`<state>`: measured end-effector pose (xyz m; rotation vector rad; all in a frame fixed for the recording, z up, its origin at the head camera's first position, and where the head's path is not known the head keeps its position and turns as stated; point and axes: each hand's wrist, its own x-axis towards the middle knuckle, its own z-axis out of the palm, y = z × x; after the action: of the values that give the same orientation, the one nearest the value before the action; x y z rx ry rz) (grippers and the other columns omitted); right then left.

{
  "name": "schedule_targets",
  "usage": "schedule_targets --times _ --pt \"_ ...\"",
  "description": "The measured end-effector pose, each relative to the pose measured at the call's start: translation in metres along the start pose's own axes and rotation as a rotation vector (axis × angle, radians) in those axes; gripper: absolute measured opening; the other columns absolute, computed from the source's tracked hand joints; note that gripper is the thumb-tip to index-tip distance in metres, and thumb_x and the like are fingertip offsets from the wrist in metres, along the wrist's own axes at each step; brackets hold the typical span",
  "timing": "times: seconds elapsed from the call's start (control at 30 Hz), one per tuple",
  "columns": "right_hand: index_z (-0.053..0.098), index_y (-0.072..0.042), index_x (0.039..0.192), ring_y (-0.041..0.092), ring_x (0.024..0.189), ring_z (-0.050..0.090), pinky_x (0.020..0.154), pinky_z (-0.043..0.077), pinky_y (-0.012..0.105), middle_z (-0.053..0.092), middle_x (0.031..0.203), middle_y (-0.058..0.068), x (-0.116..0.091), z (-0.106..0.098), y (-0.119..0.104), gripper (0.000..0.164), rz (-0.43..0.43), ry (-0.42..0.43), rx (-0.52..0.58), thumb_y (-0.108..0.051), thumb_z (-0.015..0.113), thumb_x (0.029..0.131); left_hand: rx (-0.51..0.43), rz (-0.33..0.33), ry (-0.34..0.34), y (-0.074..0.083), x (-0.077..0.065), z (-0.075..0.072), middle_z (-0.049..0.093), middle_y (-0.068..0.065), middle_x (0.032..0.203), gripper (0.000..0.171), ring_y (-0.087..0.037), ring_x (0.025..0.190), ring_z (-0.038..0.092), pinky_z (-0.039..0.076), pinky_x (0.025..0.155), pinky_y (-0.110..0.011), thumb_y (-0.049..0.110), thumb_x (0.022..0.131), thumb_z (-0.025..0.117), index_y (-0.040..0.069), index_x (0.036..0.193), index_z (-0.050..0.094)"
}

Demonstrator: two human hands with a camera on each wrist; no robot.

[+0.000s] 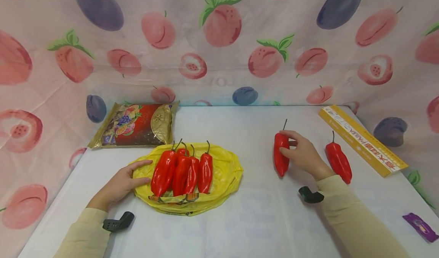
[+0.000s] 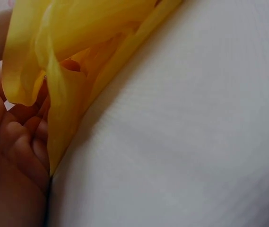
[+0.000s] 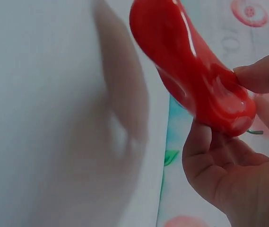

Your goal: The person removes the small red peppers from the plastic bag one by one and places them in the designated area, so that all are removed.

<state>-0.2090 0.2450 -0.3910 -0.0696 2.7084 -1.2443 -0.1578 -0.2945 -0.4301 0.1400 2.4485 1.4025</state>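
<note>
A yellow plastic bag [image 1: 224, 172] lies spread open on the table, with several red peppers [image 1: 165, 174] side by side in it, stems pointing away from me. My left hand [image 1: 120, 181] holds the bag's left edge; in the left wrist view the fingers curl at the yellow plastic [image 2: 65, 94], partly hidden by its folds. On the right, my right hand [image 1: 303, 153] pinches another red pepper [image 1: 281, 157] near its stem end, between thumb and fingers. The right wrist view shows this glossy pepper [image 3: 186, 52] above the white surface, its shadow beside it.
One more red pepper [image 1: 338, 162] lies right of my right hand. Beyond it is a long yellow pasta box [image 1: 360, 140]. A purple wrapped packet [image 1: 421, 227] sits at the right edge. Behind the bag rests a gold and red package [image 1: 137, 124]. A fruit-print cloth [image 1: 219, 67] rises behind the table.
</note>
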Motion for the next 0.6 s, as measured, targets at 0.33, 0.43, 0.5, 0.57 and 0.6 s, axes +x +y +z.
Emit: schedule_targets --times 0.33,0.43,0.5,0.57,0.6 --pt "0.033 -0.013 0.155 0.049 0.132 0.036 0.081 0.058 0.051 0.037 0.148 0.024 -0.001 -0.010 0.010 0.071 0.049 -0.017 -0.026 -0.021 0.068 0.094 -0.013 -0.018 0.007 0.001 -0.001 0.002 0.028 -0.028 0.155 0.067 -0.049 0.140 0.025 0.025 0.110 -0.068 0.026 0.092 0.073 0.005 0.149 0.044" --pt "0.033 -0.012 0.155 0.049 0.133 0.036 0.082 0.058 0.051 0.036 0.148 0.025 -0.002 -0.011 0.011 0.072 0.059 -0.027 -0.007 -0.021 0.068 0.094 -0.016 -0.023 0.011 0.001 -0.001 0.003 0.028 -0.028 0.155 0.067 -0.048 0.140 0.026 0.026 0.110 -0.067 0.026 0.092 0.073 0.005 0.149 0.044" --pt "0.032 -0.011 0.156 0.049 0.133 0.035 0.083 0.058 0.051 0.036 0.148 0.025 -0.002 -0.011 0.012 0.072 0.063 -0.033 0.003 -0.021 0.068 0.094 -0.008 -0.033 0.018 0.001 0.000 0.003 0.028 -0.028 0.155 0.067 -0.048 0.140 0.026 0.025 0.111 -0.067 0.027 0.092 0.073 0.005 0.149 0.045" --pt "0.030 -0.012 0.156 0.050 0.133 0.035 0.083 0.058 0.051 0.035 0.149 0.026 -0.002 -0.011 0.013 0.075 0.073 -0.037 0.009 -0.021 0.069 0.093 0.003 -0.043 0.023 0.001 0.000 0.002 0.027 -0.027 0.156 0.067 -0.048 0.141 0.024 0.023 0.111 -0.068 0.028 0.092 0.073 0.006 0.149 0.045" --pt "0.030 -0.012 0.157 0.050 0.133 0.036 0.083 0.058 0.051 0.036 0.149 0.026 -0.002 -0.011 0.013 0.076 0.082 -0.041 0.007 -0.021 0.069 0.093 0.006 -0.048 0.025 0.002 0.000 0.002 0.027 -0.027 0.156 0.067 -0.048 0.142 0.023 0.022 0.111 -0.069 0.029 0.092 0.073 0.007 0.149 0.046"
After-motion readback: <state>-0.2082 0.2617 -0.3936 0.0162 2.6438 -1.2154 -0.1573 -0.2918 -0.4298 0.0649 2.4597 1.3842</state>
